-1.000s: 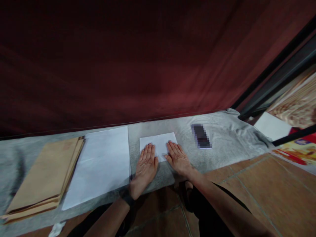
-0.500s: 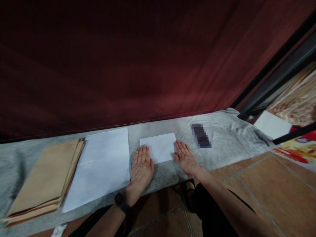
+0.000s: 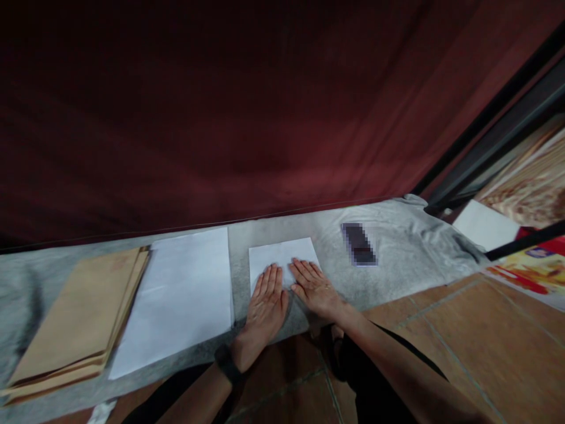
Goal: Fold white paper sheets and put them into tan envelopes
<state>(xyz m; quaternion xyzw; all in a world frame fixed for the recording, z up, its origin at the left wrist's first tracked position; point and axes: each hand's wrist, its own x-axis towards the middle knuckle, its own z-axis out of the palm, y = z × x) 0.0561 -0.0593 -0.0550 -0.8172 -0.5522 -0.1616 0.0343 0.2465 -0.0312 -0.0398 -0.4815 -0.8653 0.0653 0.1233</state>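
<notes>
Two flat hands on a small white paper at the lower centre of the frame.
The left hand lies over the paper's lower left part, the right hand over its lower right; on both, the fingers are straight and open, gripping nothing, with the fingertips pointing up the frame. A black band circles the left wrist. Grey cloth spreads beneath the paper. To the right lies a dark rectangular object, blurred by pixels; to the left, a large white sheet, then brown envelopes at lower left. Dark red fabric fills the upper frame; floor tiles show at lower right.
</notes>
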